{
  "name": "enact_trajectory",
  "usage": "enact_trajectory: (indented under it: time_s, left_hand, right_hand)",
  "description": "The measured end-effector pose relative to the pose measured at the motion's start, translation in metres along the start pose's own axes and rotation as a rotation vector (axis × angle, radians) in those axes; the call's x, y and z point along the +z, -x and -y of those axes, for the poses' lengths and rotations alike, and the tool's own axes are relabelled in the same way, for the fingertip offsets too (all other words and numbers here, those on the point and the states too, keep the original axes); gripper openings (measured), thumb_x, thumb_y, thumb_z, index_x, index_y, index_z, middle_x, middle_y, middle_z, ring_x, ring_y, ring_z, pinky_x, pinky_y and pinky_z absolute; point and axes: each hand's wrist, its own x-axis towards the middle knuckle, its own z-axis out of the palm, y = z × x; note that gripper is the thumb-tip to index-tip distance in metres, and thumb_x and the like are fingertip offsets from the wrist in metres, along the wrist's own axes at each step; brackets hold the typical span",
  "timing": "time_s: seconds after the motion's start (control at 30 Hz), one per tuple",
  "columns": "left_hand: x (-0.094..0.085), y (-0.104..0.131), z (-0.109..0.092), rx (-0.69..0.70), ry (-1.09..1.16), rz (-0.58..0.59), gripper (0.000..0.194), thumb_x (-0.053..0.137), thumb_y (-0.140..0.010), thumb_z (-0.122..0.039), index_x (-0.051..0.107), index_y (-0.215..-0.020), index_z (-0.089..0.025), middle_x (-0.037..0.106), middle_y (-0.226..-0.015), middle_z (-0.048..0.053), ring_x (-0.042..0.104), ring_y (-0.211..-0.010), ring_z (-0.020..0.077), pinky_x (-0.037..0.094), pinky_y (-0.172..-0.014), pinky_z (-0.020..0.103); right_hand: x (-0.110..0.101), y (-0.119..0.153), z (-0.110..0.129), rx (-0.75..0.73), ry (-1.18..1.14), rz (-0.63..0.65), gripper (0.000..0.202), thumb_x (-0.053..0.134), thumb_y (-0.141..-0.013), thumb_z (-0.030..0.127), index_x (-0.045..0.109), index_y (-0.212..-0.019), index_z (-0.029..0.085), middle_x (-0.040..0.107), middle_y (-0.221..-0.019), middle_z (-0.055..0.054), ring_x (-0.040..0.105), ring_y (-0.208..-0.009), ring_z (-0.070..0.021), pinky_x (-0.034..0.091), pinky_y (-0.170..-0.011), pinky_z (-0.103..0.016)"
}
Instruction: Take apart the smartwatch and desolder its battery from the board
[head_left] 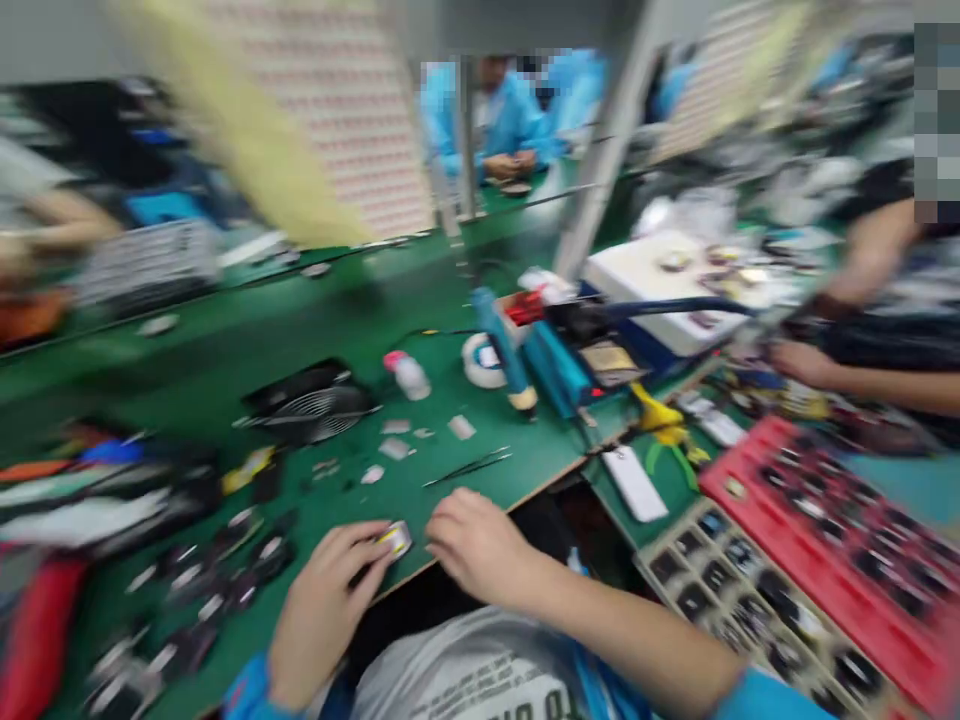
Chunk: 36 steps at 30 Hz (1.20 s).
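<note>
Near the table's front edge, my left hand [330, 590] pinches a small silvery-white rectangular piece with a yellow strip [397, 540] between thumb and fingers. Just right of it, apart from the piece, is my right hand [480, 545], its fingers curled inward; their tips are turned away, so anything in them is hidden. Dark tweezers [466, 467] lie on the green table beyond my right hand. Several small pale flat pieces [395, 447] are scattered past my left hand.
A black fan [311, 403], a pink-capped bottle [407, 375] and a tape roll [482, 360] stand farther back. Right are a blue-handled tool [504, 350], a red tray [825, 540] and a beige compartment tray [735, 600]. Dark parts [217, 570] lie left. A co-worker's arm [862, 375] reaches in from the right.
</note>
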Motion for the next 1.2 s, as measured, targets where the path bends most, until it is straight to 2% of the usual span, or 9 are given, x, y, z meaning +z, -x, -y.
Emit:
enact_trajectory:
  time_s: [0.07, 0.13, 0.23, 0.3, 0.53, 0.67, 0.87, 1.07, 1.2]
  left_hand:
    - [0.002, 0.007, 0.0, 0.023, -0.035, 0.029, 0.016, 0.064, -0.095, -0.036, 0.079, -0.092, -0.033, 0.079, -0.101, 0.0, 0.074, -0.094, 0.0206, 0.064, -0.086, 0.034]
    - [0.004, 0.011, 0.003, 0.047, -0.055, -0.016, 0.017, 0.061, -0.101, -0.031, 0.077, -0.099, -0.024, 0.079, -0.101, 0.005, 0.073, -0.094, 0.0197, 0.063, -0.087, 0.034]
    - [0.007, 0.016, 0.004, 0.084, -0.076, -0.058, 0.018, 0.059, -0.103, -0.029, 0.075, -0.105, -0.021, 0.078, -0.103, 0.006, 0.071, -0.095, 0.0184, 0.062, -0.086, 0.033]
    - [0.008, 0.019, 0.003, 0.118, -0.089, -0.059, 0.017, 0.058, -0.104, -0.026, 0.074, -0.104, -0.021, 0.077, -0.105, 0.006, 0.07, -0.096, 0.0179, 0.062, -0.084, 0.032]
    - [0.003, 0.017, 0.004, 0.3, -0.255, 0.028, 0.02, 0.051, -0.105, -0.02, 0.069, -0.114, -0.017, 0.071, -0.114, 0.011, 0.065, -0.1, 0.0216, 0.06, -0.084, 0.037]
    - [0.001, 0.014, 0.009, 0.349, -0.286, 0.054, 0.019, 0.052, -0.105, -0.02, 0.067, -0.117, -0.018, 0.071, -0.113, 0.01, 0.064, -0.099, 0.0213, 0.059, -0.082, 0.036]
    - [0.005, 0.019, 0.015, 0.311, -0.137, -0.016, 0.018, 0.058, -0.102, -0.018, 0.068, -0.118, -0.021, 0.072, -0.117, 0.009, 0.064, -0.097, 0.02, 0.059, -0.082, 0.034]
    - [0.006, 0.022, 0.012, 0.139, -0.12, 0.03, 0.024, 0.059, -0.103, -0.028, 0.066, -0.126, -0.021, 0.072, -0.117, 0.009, 0.066, -0.104, 0.0207, 0.059, -0.09, 0.036]
    - [0.005, 0.02, 0.011, 0.123, -0.143, 0.066, 0.024, 0.058, -0.104, -0.028, 0.068, -0.125, -0.024, 0.071, -0.117, 0.008, 0.065, -0.103, 0.02, 0.059, -0.089, 0.035]
  right_hand:
    - [0.008, 0.008, 0.001, 0.019, -0.092, -0.094, 0.011, 0.059, -0.097, 0.016, 0.07, -0.099, 0.018, 0.075, -0.101, -0.007, 0.059, -0.085, -0.0204, 0.051, -0.078, -0.034]
    - [0.016, 0.013, 0.001, -0.043, -0.138, -0.146, 0.019, 0.056, -0.099, 0.015, 0.069, -0.111, 0.019, 0.076, -0.113, -0.009, 0.056, -0.085, -0.0214, 0.048, -0.077, -0.036]
    - [0.027, 0.019, 0.006, -0.1, -0.178, -0.154, 0.027, 0.055, -0.1, 0.013, 0.066, -0.124, 0.019, 0.075, -0.121, -0.008, 0.052, -0.083, -0.021, 0.045, -0.072, -0.036]
    - [0.031, 0.023, 0.011, -0.088, -0.19, -0.154, 0.031, 0.054, -0.1, 0.011, 0.064, -0.129, 0.018, 0.075, -0.123, -0.008, 0.052, -0.084, -0.0212, 0.043, -0.073, -0.037]
    - [0.037, 0.022, 0.015, -0.089, -0.145, -0.196, 0.034, 0.051, -0.099, 0.009, 0.065, -0.129, 0.016, 0.074, -0.124, -0.009, 0.05, -0.086, -0.0224, 0.039, -0.073, -0.038]
    - [0.037, 0.018, 0.016, -0.092, -0.127, -0.211, 0.029, 0.052, -0.099, 0.01, 0.067, -0.123, 0.016, 0.075, -0.119, -0.01, 0.049, -0.085, -0.0221, 0.037, -0.071, -0.037]
    - [0.038, 0.01, 0.02, -0.05, -0.095, -0.239, 0.019, 0.053, -0.102, 0.015, 0.07, -0.11, 0.017, 0.075, -0.106, -0.007, 0.046, -0.08, -0.0205, 0.034, -0.068, -0.035]
    - [0.044, 0.008, 0.019, -0.052, -0.036, -0.261, 0.023, 0.051, -0.103, 0.015, 0.068, -0.119, 0.016, 0.076, -0.108, -0.007, 0.044, -0.078, -0.0207, 0.031, -0.067, -0.036]
    - [0.045, 0.006, 0.016, -0.103, 0.014, -0.283, 0.021, 0.053, -0.101, 0.012, 0.07, -0.113, 0.011, 0.075, -0.102, -0.009, 0.042, -0.077, -0.0206, 0.029, -0.064, -0.037]
